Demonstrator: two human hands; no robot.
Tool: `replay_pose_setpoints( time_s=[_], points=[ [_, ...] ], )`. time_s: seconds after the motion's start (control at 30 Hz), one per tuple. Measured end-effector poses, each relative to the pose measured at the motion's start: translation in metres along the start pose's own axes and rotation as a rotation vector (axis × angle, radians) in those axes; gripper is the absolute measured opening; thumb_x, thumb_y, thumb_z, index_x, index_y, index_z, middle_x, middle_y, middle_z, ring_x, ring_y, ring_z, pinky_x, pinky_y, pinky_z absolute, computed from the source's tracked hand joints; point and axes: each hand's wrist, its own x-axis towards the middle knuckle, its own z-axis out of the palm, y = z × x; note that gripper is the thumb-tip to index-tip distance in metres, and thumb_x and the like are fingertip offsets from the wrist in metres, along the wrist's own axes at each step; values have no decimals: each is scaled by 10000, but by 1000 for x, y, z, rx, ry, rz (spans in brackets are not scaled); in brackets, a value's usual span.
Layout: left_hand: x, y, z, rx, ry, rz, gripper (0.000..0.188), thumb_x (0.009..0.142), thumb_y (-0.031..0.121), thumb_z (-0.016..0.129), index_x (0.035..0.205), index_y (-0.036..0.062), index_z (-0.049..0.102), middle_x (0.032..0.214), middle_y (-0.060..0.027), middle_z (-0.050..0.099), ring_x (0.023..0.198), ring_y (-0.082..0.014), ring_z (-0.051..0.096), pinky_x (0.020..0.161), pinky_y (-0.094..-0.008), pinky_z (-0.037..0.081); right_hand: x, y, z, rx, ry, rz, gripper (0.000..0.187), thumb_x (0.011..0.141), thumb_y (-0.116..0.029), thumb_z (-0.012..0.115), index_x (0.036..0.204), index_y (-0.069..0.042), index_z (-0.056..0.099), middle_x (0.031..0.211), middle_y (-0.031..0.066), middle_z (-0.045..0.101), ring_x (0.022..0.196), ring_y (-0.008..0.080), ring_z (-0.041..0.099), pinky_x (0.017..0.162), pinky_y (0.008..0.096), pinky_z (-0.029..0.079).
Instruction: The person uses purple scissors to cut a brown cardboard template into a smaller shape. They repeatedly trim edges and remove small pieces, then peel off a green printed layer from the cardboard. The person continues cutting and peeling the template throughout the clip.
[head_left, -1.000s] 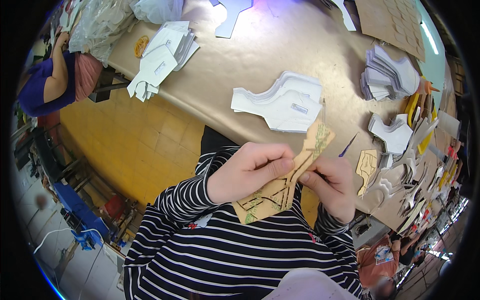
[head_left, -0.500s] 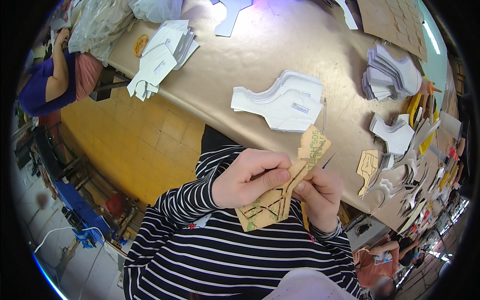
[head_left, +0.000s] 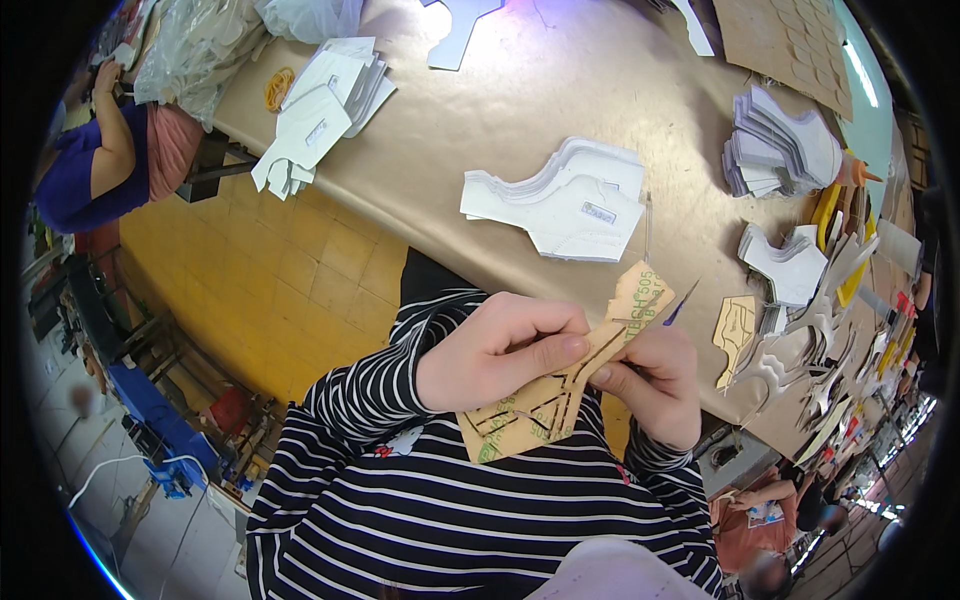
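Note:
A tan slotted template (head_left: 525, 412) with green print is held in front of my striped top, tilted with its narrow end up and to the right. My left hand (head_left: 490, 352) is closed on its left edge, thumb on top. My right hand (head_left: 655, 382) pinches the right edge near the middle. From behind the right fingers sticks a thin pointed tool (head_left: 684, 303), bluish near the hand; its kind and how it is held are unclear. Just beyond, a stack of white cut pieces (head_left: 585, 215) lies on the table, beside a slim silver rod (head_left: 648, 225).
The brown-covered table (head_left: 430, 130) carries more white stacks (head_left: 325, 110) at left and purple-edged ones (head_left: 780, 145) at right. Another tan template (head_left: 735, 335) and many loose patterns (head_left: 800, 370) lie right. A person in purple (head_left: 90, 165) sits far left.
The template has tipped slightly, its upper end moving right. My right hand has shifted a little right, and the pointed tool now shows more above it. My left hand has barely moved.

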Motion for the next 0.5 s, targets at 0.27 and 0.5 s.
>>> replay_pose_setpoints(
  time_s=[0.27, 0.5],
  points=[
    [2, -4, 3, 64, 57, 123, 249, 987, 182, 522, 816, 1, 518, 629, -44, 431, 579, -113, 374, 531, -267, 353, -5, 7, 17, 374, 137, 13, 134, 929, -66, 599, 955, 55, 648, 761, 55, 656, 638, 87, 579, 574, 224, 441],
    [4, -10, 4, 179, 121, 198, 224, 973, 179, 539, 834, 3, 541, 632, -91, 460, 552, -187, 423, 523, -292, 363, -8, 14, 37, 684, 246, 4, 156, 963, -32, 512, 998, 84, 610, 741, 19, 567, 577, 40, 408, 518, 183, 314]
  ],
)
